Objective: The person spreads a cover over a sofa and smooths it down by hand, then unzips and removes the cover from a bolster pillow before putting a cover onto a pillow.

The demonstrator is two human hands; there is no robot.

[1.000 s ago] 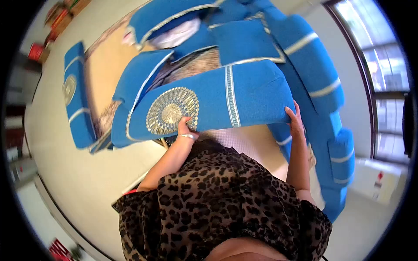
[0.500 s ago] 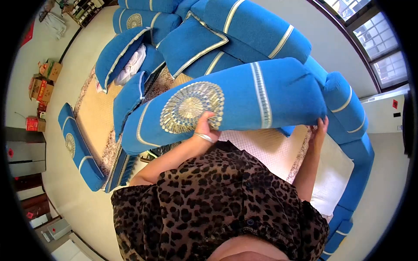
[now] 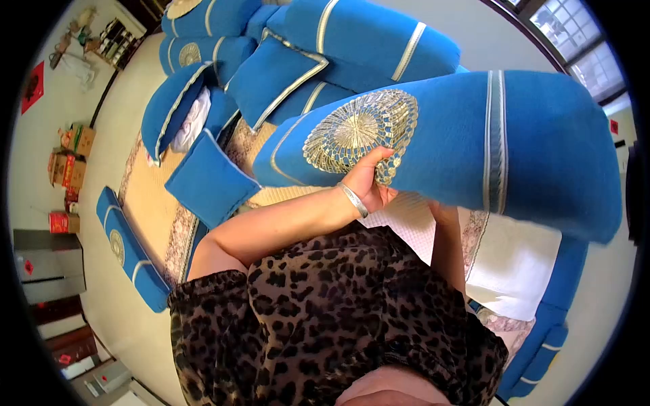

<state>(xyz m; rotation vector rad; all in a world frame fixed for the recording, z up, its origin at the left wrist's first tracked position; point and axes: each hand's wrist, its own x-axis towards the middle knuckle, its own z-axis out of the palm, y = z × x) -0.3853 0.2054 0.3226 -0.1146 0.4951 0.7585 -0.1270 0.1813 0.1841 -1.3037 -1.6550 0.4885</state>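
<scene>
A long blue sofa back cushion with a gold round medallion and pale braided bands is held up in front of me, its right end nearer. My left hand, above a silver bangle, is closed on its lower edge, with the thumb over the medallion and the other fingers underneath. My right hand reaches up to the cushion's underside near the middle; its fingers are hidden behind the cushion. Below lies the sofa seat with a cream quilted cover and a white cloth.
Blue throw pillows and a white bunched cloth lie on the sofa seats. Another blue bolster lies along the left edge. Cardboard boxes stand by the left wall, and a window is at upper right.
The held cushion has moved right and closer, its right end swinging toward me. My right hand has shifted from its right corner to under its middle. A blue throw pillow at left now lies flatter.
</scene>
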